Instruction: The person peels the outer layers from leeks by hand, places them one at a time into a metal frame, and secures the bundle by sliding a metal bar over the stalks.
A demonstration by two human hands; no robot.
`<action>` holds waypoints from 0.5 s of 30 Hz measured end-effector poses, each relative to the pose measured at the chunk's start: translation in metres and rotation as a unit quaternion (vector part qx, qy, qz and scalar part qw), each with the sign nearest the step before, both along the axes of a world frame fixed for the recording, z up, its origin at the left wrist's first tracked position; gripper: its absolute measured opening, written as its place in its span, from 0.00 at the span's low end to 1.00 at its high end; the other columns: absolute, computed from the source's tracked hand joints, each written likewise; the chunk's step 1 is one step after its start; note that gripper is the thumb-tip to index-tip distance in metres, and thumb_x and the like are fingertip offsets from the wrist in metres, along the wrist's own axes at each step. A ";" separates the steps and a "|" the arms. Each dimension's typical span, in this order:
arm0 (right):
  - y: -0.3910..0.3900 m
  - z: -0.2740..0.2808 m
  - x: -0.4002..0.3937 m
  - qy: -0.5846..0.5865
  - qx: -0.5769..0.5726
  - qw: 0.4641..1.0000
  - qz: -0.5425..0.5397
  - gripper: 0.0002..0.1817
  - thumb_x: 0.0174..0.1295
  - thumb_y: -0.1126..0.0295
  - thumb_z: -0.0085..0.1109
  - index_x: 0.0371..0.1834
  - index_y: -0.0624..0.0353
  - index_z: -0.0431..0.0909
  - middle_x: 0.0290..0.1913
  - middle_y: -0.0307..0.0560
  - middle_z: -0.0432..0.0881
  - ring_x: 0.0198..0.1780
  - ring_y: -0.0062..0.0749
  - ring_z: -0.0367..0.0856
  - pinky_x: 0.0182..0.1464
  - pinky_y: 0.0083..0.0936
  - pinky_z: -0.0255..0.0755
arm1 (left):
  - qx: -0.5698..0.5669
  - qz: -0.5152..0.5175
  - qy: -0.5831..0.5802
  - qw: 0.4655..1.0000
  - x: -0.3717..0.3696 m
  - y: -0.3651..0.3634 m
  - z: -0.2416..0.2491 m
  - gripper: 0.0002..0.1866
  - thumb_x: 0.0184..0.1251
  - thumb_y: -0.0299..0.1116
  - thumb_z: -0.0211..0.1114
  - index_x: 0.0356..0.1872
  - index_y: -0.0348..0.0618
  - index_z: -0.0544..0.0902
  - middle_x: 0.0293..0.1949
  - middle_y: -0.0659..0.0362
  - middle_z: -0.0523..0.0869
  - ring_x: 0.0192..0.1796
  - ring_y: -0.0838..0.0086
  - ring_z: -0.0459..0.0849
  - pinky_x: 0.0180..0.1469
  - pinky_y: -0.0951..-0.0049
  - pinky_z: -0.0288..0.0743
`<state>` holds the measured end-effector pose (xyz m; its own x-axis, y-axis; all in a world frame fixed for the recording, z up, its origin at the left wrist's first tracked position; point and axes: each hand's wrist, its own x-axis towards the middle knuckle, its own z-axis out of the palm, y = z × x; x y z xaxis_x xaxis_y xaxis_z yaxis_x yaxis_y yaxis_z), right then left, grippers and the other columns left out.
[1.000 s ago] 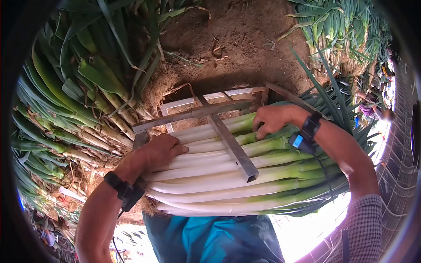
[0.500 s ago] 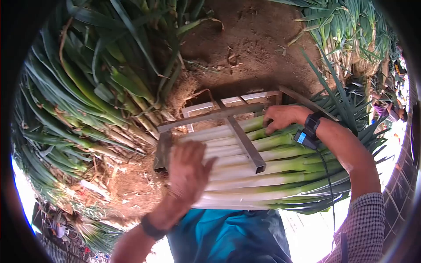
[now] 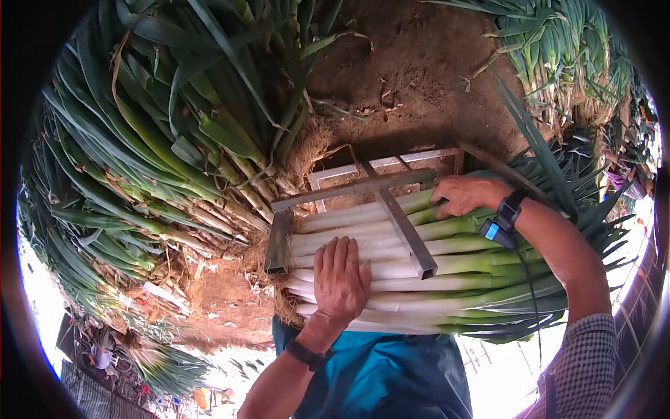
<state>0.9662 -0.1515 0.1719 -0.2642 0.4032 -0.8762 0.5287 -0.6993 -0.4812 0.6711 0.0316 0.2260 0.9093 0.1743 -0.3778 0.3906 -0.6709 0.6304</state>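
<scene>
A row of leeks lies side by side in a metal frame, white stalks at left and green leaves at right. My left hand rests flat on the white stalks, fingers extended and together, near the root ends. At the far side, my right hand curls its fingers around the green part of a leek. The fingertips are partly hidden. One bar of the frame crosses above the stalks between my hands.
A large pile of untrimmed leeks stands at the left, roots toward the frame. More leek bundles lie at the upper right. Bare soil stretches behind the frame. A cable hangs from a small device at my right wrist.
My left hand has moved right and come down onto the white stalks, uncovering the root ends. My right hand stays at the same leeks; the whole view has shifted slightly.
</scene>
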 end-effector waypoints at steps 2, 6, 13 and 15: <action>0.008 0.004 -0.007 -0.015 -0.003 1.000 0.023 0.22 0.59 0.56 0.66 0.49 0.62 0.86 0.45 0.65 0.87 0.50 0.59 0.86 0.54 0.47 0.78 | 0.001 0.004 -0.010 1.000 0.000 0.001 -0.001 0.28 0.67 0.37 0.62 0.62 0.26 0.75 0.61 0.39 0.78 0.66 0.43 0.74 0.72 0.43 0.62; 0.054 0.022 -0.009 -0.057 0.091 0.994 -0.018 0.16 0.60 0.63 0.62 0.45 0.62 0.86 0.42 0.65 0.86 0.47 0.58 0.86 0.51 0.45 0.79 | 0.026 0.004 -0.011 1.000 0.002 -0.002 0.000 0.27 0.67 0.38 0.63 0.61 0.27 0.75 0.60 0.38 0.78 0.65 0.42 0.75 0.72 0.43 0.63; 0.153 -0.036 -0.070 0.164 0.092 0.981 -0.045 0.16 0.63 0.66 0.58 0.46 0.66 0.85 0.42 0.63 0.88 0.44 0.47 0.88 0.48 0.40 0.79 | 0.003 0.048 -0.034 0.998 -0.002 -0.002 -0.001 0.26 0.66 0.38 0.65 0.59 0.29 0.76 0.59 0.39 0.79 0.63 0.44 0.76 0.69 0.44 0.65; 0.156 -0.044 -0.095 0.128 0.048 0.989 0.060 0.17 0.63 0.66 0.57 0.47 0.67 0.85 0.44 0.63 0.88 0.45 0.49 0.87 0.49 0.40 0.79 | -0.005 0.065 -0.033 0.997 -0.006 -0.004 -0.001 0.26 0.66 0.38 0.65 0.59 0.30 0.76 0.59 0.40 0.80 0.64 0.44 0.76 0.69 0.44 0.65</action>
